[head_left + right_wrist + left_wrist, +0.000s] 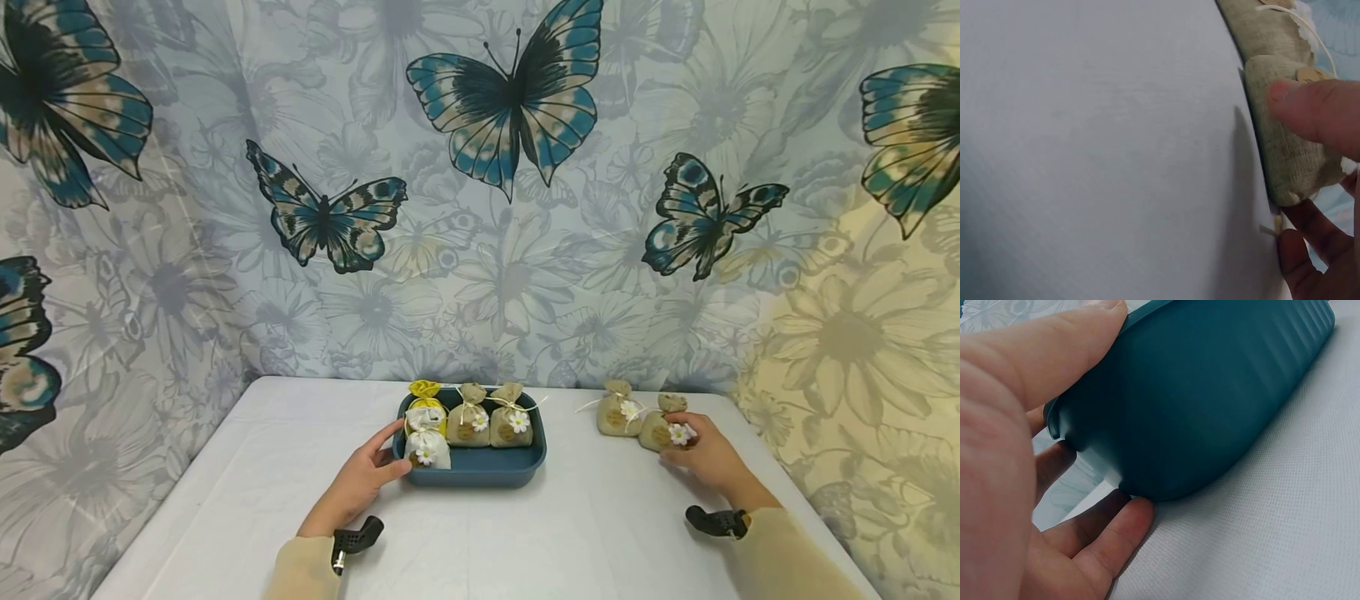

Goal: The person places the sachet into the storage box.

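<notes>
At its left end, a dark blue plastic tray (472,477) is held by my left hand (363,482). In the left wrist view the thumb lies along the rim of the tray wall (1197,400) and the other fingers meet its end and base. Off to the right, my right hand (705,454) grips a small beige cloth sachet (654,432) with a white daisy. The right wrist view has the thumb on the front of this sachet (1282,150), whose base is close to the tablecloth. Another beige sachet (617,415) stands right beside it.
Inside the tray, two beige sachets (467,427) (510,427) stand at the back, with a white sachet (427,448) in front of a yellow one (424,390) at the left. A white cloth covers the table (562,533). Behind hangs a butterfly-print curtain (517,317).
</notes>
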Demonstrator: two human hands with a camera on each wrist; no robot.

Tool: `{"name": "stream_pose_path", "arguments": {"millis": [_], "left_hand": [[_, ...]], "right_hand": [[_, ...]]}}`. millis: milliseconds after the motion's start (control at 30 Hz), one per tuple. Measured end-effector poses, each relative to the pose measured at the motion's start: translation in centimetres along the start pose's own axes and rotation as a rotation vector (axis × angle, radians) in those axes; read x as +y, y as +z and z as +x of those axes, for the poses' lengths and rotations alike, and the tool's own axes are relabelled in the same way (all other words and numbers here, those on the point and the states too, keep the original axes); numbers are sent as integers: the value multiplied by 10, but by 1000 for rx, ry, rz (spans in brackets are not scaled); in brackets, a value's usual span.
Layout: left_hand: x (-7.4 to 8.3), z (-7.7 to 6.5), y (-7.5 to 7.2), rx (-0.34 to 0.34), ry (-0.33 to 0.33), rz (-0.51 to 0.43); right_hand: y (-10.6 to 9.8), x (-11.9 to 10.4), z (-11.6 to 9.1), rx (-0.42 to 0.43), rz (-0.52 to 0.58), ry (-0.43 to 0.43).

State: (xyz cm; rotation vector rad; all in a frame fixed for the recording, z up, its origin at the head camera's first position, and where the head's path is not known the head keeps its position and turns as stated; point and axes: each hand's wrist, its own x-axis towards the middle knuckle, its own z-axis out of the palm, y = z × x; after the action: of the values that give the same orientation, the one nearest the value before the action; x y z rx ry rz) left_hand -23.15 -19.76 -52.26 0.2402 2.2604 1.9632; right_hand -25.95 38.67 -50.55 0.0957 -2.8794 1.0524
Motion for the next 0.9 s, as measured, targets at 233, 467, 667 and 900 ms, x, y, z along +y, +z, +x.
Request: {"name": "stream_pose_path", "arguments": {"millis": [233,467,667,900], "left_hand": [[-1,0,-1,-5,2,-13],[-1,-1,-2,-7,14,4],[0,0,-1,1,12,24],[-1,0,1,7,5,38]], "right_hand": [[10,1,-3,29,-47,-32],[16,-3,-13,75,-75,-47],[19,-9,-22,88,-81,-41],[17,-14,-32,99,-53,-9]]}}
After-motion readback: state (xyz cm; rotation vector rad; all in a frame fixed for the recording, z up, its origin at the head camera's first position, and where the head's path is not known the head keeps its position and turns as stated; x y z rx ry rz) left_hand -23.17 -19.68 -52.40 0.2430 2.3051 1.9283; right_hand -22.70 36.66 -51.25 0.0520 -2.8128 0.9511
